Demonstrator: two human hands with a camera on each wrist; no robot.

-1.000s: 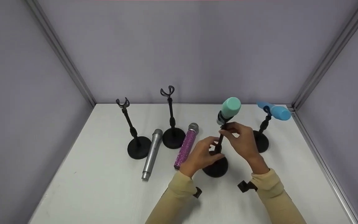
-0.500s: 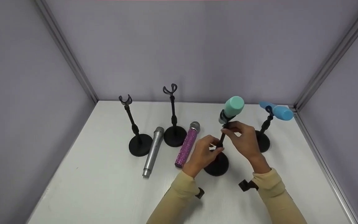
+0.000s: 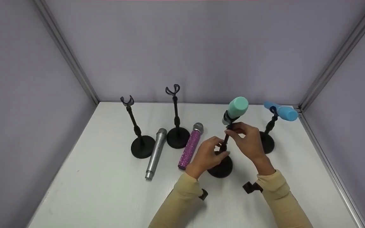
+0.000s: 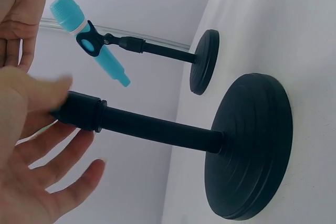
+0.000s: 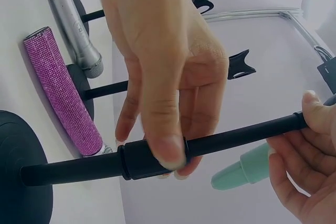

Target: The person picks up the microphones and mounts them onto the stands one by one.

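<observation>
A black microphone stand stands upright, a mint-green microphone tilted in its top clip. My left hand pinches the collar halfway up the pole between thumb and fingers. In the left wrist view that thumb is blurred. Higher up, just below the clip, my right hand pinches the thin upper pole. Most of the mint-green microphone is hidden in the right wrist view. To the right, a blue microphone rests in another stand.
Left of the hands, a glittery pink microphone and a silver microphone lie on the white table. Behind them are two stands with bare clips, the middle stand and the left stand. Grey walls enclose the table.
The view shifted slightly. Both hands keep their grip on the stand, and the left thumb moves a little at the collar. The other microphones and stands stay where they were.
</observation>
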